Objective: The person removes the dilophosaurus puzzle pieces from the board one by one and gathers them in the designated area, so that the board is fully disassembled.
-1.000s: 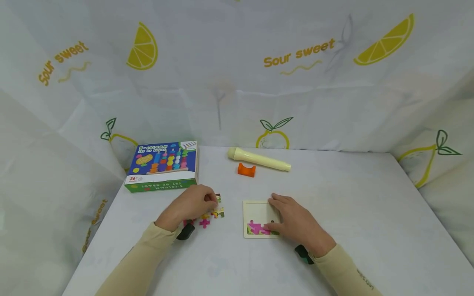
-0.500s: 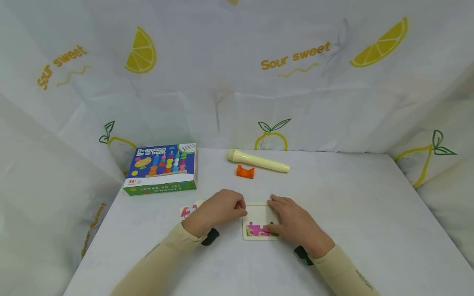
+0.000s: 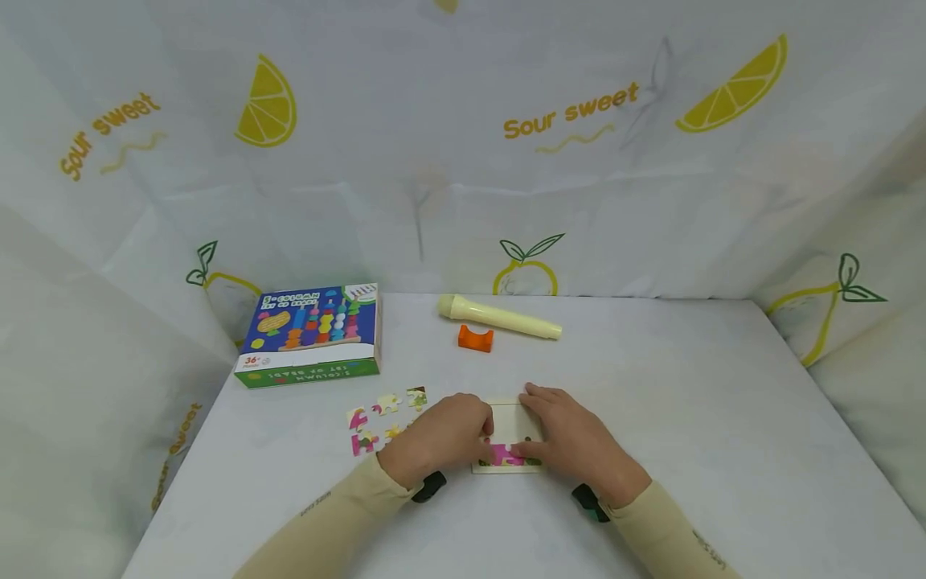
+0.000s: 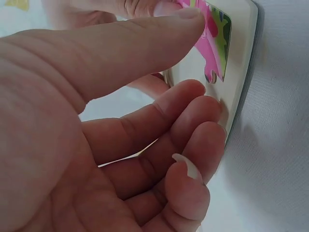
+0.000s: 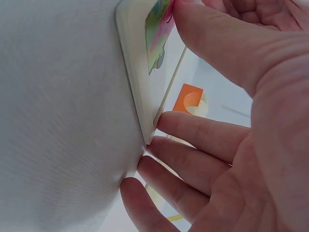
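A shallow cream puzzle tray (image 3: 504,418) lies flat on the table between the hands, with pink and green jigsaw pieces (image 3: 502,456) along its near side. My left hand (image 3: 444,430) is at the tray's left side; in the left wrist view its thumb (image 4: 145,41) rests on the pink pieces and its other fingers bend loosely with nothing between them. My right hand (image 3: 575,430) lies over the tray's right side. Its thumb touches the pieces, and its fairly straight fingers (image 5: 178,159) stand by the tray's edge. Several loose puzzle pieces (image 3: 387,402) lie left of the tray, partly behind the left hand.
A blue and green bead-set box (image 3: 311,334) stands at the back left. A pale yellow toy microphone (image 3: 502,316) lies at the back middle, with an orange curved block (image 3: 475,338) in front of it. Behind the table hangs a white lemon-print curtain (image 3: 405,161).
My left hand has moved right from the loose pieces to the tray, and its thumb has come down on the pink pieces. The right hand has stayed at the tray's right side.
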{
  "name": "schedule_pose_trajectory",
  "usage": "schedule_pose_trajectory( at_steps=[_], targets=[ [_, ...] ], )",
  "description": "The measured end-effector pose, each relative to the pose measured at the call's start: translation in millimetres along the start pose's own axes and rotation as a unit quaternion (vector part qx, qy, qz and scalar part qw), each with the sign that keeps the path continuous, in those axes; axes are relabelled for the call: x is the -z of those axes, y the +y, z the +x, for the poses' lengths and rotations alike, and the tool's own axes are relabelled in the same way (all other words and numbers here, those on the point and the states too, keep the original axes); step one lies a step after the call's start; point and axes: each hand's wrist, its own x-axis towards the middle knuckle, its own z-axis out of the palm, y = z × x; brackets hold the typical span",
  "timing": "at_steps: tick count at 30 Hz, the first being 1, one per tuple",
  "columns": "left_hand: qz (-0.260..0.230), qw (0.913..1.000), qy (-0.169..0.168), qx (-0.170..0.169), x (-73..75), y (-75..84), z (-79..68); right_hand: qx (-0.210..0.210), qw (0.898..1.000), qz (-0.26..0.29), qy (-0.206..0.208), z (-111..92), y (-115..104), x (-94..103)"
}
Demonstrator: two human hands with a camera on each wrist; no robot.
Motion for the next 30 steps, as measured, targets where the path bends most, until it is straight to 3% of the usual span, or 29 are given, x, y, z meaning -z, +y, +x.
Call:
schedule_pose_trajectory(
  at_steps=[18, 30],
  targets=[
    [0.034, 0.9994, -0.002, 0.004, -6.8, 0.8, 0.8, 0.005, 1.000, -0.001, 0.003, -0.3, -1.2, 1.4],
    [0.024, 0.9995, 0.014, 0.012, -7.5, 3.1, -0.3, 0.005, 1.000, 0.002, 0.008, 1.3, 0.1, -0.1]
  ],
)
